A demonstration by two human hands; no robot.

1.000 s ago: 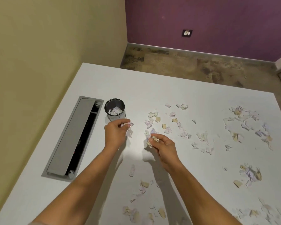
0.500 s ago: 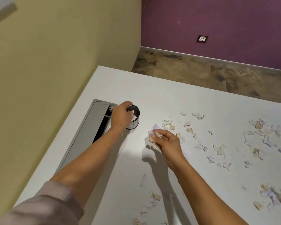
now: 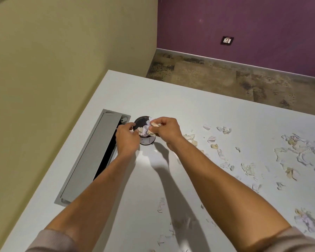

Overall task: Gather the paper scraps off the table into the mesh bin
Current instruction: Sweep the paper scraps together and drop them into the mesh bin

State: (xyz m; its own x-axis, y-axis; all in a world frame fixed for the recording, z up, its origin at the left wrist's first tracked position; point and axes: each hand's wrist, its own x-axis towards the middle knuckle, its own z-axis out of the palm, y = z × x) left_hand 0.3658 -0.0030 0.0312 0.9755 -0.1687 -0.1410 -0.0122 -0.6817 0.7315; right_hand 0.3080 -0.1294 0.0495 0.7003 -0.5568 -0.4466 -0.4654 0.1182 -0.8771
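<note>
Head view: the mesh bin [image 3: 145,132] stands upright on the white table [image 3: 171,99] at centre frame, just right of the grey cable hatch [image 3: 91,157] set into the tabletop. The left hand [image 3: 127,140] is at the bin's near-left rim, fingers curled; whether it grips the rim or a scrap cannot be determined. The right hand [image 3: 166,130] is over the bin's right rim, fingers pinched closed on a wad of paper scraps [image 3: 151,128] above the opening. More scraps lie inside the bin. Loose scraps [image 3: 296,150] remain scattered across the right side of the table.
</note>
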